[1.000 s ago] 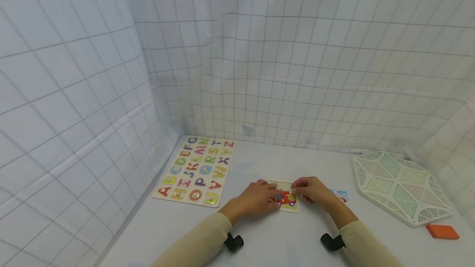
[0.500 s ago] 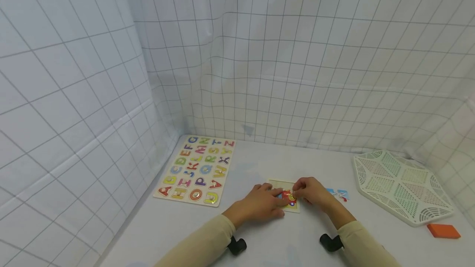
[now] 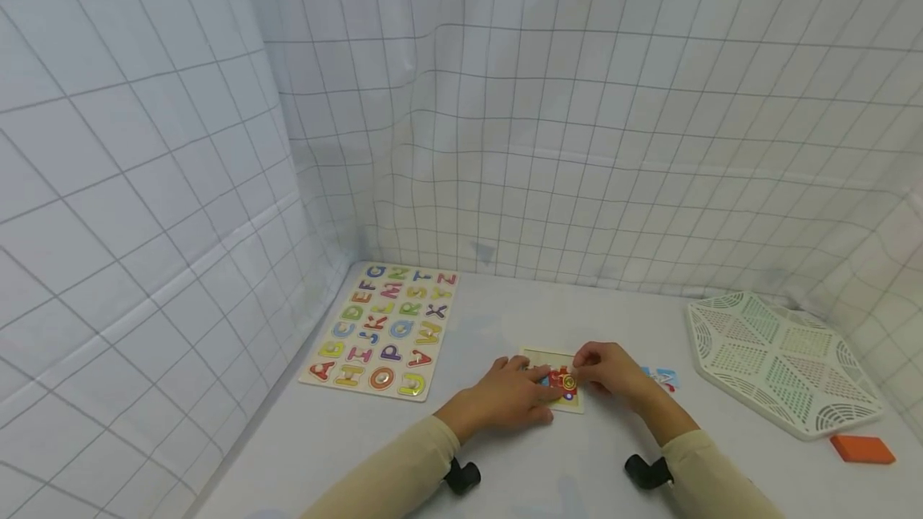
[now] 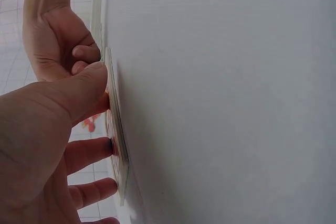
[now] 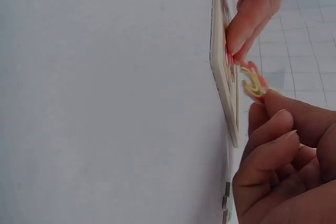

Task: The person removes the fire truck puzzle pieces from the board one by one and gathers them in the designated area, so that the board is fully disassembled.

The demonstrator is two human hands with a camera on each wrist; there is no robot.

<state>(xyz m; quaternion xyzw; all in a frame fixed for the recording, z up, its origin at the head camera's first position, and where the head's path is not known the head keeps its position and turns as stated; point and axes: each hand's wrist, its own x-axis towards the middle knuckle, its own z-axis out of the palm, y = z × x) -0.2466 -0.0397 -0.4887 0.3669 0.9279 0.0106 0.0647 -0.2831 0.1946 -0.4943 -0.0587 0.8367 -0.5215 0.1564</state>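
Note:
A small wooden jigsaw board [image 3: 535, 356] with a red vehicle picture lies on the white table. My left hand [image 3: 497, 400] rests over its left part, fingers spread and fingertips [image 4: 107, 184] touching the picture; the thumb is at the board's near edge. At the board's right side, my right hand [image 3: 613, 375] pinches a red and yellow jigsaw piece [image 5: 253, 81] between thumb and forefinger. In the right wrist view this piece is tilted up off the board. My left hand hides part of the picture. Beyond my right hand lie blue and white jigsaw pieces [image 3: 665, 378].
An alphabet puzzle board [image 3: 397, 351] with coloured letters lies to the left. On the right is a white hexagonal lattice board [image 3: 782, 367], with an orange block [image 3: 862, 448] by its near corner. Grid-patterned white cloth [image 3: 577, 134] hangs behind and to the left.
My left hand has slid slightly right, covering more of the vehicle picture. My right hand has shifted a little and stays at the board's right side.

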